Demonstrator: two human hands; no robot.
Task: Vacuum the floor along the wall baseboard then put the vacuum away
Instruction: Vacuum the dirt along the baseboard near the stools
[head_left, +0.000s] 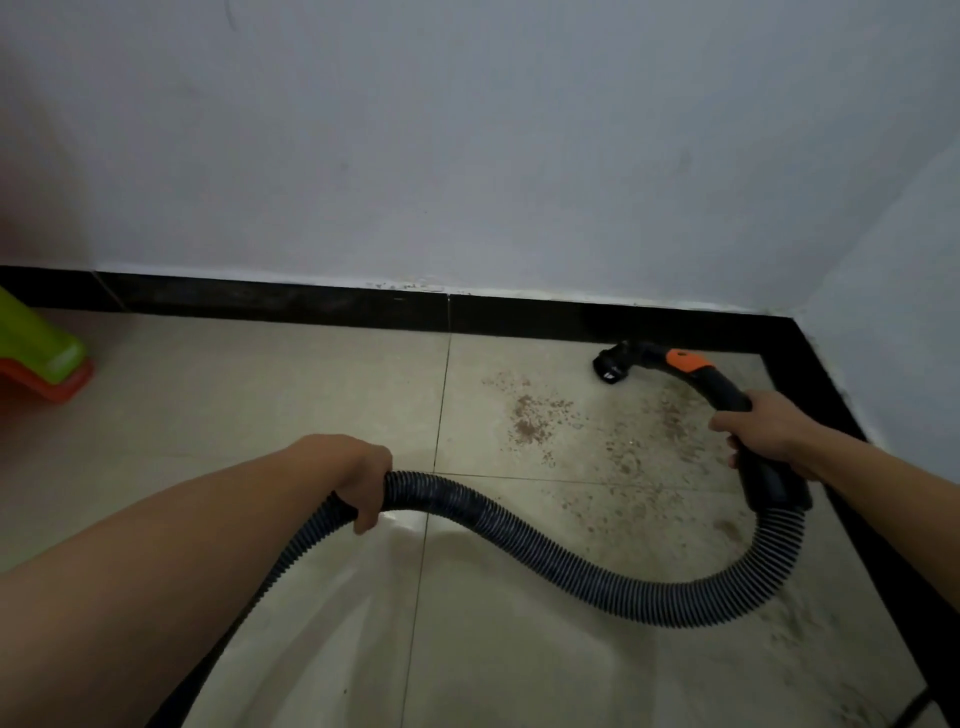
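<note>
Vacuum nozzle (613, 366) sits on the floor (311, 405) beside the black baseboard (311, 301) near the corner, right hand (761, 428) wrapped round its handle (727, 392), left hand (366, 480) gripping the hose (519, 530); brown debris (530, 421) remains, cleaning barely begun, stowing outstanding.

the single camera rides on the person's head, facing forward and down toward a room corner, where the black baseboard (260, 299) runs under the white wall (467, 130). its wide lens bends the tiled floor (311, 395) at the edges. both forearms enter from below, close to the lens: the left hand (363, 478) grips the hose (519, 540), the right hand (763, 431) grips the handle (724, 389) farther out.
</note>
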